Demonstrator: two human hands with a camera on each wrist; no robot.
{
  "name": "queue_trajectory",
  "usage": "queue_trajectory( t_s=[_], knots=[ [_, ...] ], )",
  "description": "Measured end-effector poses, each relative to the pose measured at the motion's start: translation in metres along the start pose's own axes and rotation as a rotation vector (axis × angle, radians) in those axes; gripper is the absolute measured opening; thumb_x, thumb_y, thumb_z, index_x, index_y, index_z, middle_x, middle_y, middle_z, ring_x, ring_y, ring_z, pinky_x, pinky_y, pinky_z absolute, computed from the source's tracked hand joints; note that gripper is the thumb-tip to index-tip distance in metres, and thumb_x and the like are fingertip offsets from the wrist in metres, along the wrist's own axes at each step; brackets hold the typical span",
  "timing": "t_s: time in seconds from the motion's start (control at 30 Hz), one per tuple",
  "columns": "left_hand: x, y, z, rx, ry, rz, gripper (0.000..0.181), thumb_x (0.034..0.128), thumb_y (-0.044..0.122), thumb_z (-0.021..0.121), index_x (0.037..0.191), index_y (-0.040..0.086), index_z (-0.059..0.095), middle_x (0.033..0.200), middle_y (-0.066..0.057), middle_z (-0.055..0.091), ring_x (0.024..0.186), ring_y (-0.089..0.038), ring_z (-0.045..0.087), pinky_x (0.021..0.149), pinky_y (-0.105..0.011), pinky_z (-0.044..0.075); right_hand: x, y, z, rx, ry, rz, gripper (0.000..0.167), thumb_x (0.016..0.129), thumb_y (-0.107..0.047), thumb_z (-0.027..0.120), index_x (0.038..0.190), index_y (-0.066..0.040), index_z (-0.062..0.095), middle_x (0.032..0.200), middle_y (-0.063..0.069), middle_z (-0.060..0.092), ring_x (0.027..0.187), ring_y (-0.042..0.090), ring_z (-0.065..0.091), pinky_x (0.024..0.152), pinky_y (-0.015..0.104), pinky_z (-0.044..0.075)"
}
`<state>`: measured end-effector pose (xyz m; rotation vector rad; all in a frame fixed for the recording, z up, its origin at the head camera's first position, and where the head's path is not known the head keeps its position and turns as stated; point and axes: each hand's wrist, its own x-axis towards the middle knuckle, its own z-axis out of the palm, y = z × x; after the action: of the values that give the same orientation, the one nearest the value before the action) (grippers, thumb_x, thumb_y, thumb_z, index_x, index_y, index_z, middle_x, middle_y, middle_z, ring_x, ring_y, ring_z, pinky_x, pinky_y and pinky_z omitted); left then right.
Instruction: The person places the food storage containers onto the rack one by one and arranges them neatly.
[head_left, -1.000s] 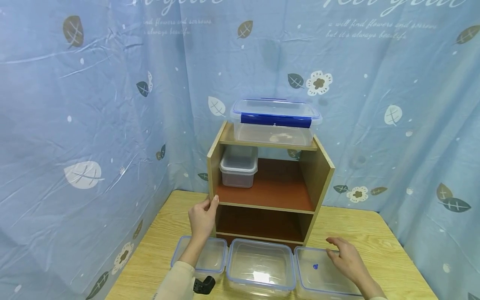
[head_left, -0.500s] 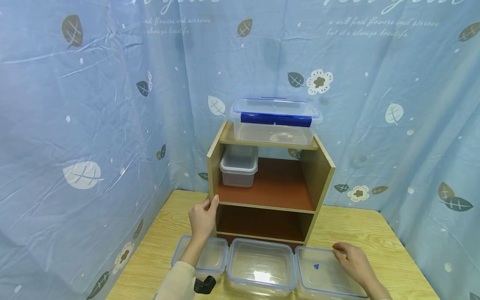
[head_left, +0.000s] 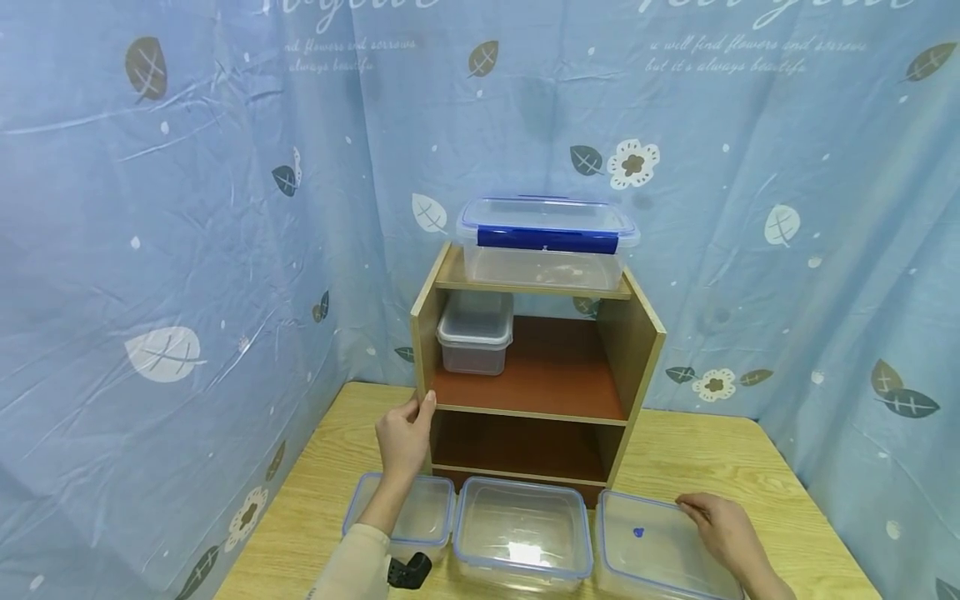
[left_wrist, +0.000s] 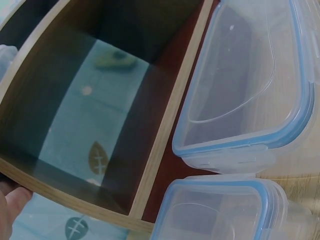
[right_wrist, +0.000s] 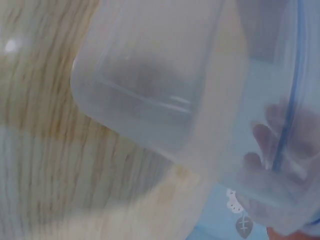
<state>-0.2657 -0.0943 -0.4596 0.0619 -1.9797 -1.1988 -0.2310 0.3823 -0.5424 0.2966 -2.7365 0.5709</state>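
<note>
Right-end container [head_left: 663,546] is located in front of the shelf unit [head_left: 532,413], extending past the unit's right side, with the right hand [head_left: 726,533] clamped on its right edge. The left hand [head_left: 405,437] pinches the front edge of the shelf unit's left side panel [head_left: 425,354] between thumb and fingers. Middle container [head_left: 522,525] and left-end container [head_left: 420,512] stand before the unit; a blue-clasped box [head_left: 549,265] rests on its top.
</note>
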Motion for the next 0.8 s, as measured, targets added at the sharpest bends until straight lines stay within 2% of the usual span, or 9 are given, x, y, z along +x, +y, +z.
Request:
queue_trajectory(
  t_s=[0.27, 0.4, 0.47, 0.63, 0.8],
  knots=[
    [0.002, 0.0, 0.0, 0.008, -0.005, 0.013, 0.037, 0.0907, 0.033, 0.068, 0.057, 0.018, 0.066, 0.042, 0.007, 0.042, 0.041, -0.004, 0.03, 0.038, -0.023, 0.024, -0.004, 0.006, -0.014, 0.026, -0.12, 0.193, 0.019, 0.092, -0.014, 0.062, 0.105, -0.003, 0.073, 0.102, 0.018, 0.073, 0.092, 0.037, 0.068, 0.077, 0.048, 0.053],
    [0.004, 0.0, 0.001, 0.008, -0.013, 0.019, 0.041, 0.091, 0.032, 0.068, 0.055, 0.013, 0.064, 0.042, 0.008, 0.04, 0.041, -0.003, 0.029, 0.038, -0.022, 0.022, -0.005, 0.01, -0.021, 0.015, -0.154, 0.228, 0.021, 0.094, -0.015, 0.06, 0.106, -0.002, 0.072, 0.104, 0.02, 0.072, 0.094, 0.04, 0.066, 0.079, 0.051, 0.052],
    [0.004, 0.0, 0.001, 0.01, -0.018, 0.013, 0.041, 0.0909, 0.032, 0.068, 0.055, 0.013, 0.064, 0.042, 0.006, 0.04, 0.041, -0.004, 0.03, 0.038, -0.023, 0.023, -0.004, 0.012, -0.026, 0.026, -0.203, 0.246, 0.022, 0.094, -0.016, 0.06, 0.106, -0.001, 0.071, 0.104, 0.021, 0.071, 0.094, 0.04, 0.066, 0.078, 0.05, 0.052],
    [0.003, 0.001, 0.0, 0.012, -0.025, 0.002, 0.04, 0.0908, 0.032, 0.068, 0.054, 0.017, 0.063, 0.042, 0.007, 0.042, 0.041, -0.005, 0.031, 0.038, -0.023, 0.024, -0.002, 0.018, -0.034, 0.111, -0.389, 0.308, 0.031, 0.096, -0.019, 0.057, 0.112, 0.007, 0.066, 0.107, 0.024, 0.069, 0.096, 0.04, 0.065, 0.076, 0.046, 0.054],
    [0.002, 0.003, -0.001, 0.0, -0.04, 0.008, 0.046, 0.0916, 0.033, 0.067, 0.05, 0.018, 0.056, 0.041, 0.01, 0.035, 0.039, -0.001, 0.026, 0.037, -0.021, 0.019, -0.009, 0.026, -0.034, 0.2, -0.485, 0.383, 0.04, 0.098, -0.026, 0.056, 0.116, 0.009, 0.063, 0.109, 0.024, 0.068, 0.101, 0.043, 0.063, 0.079, 0.048, 0.053]
  ],
)
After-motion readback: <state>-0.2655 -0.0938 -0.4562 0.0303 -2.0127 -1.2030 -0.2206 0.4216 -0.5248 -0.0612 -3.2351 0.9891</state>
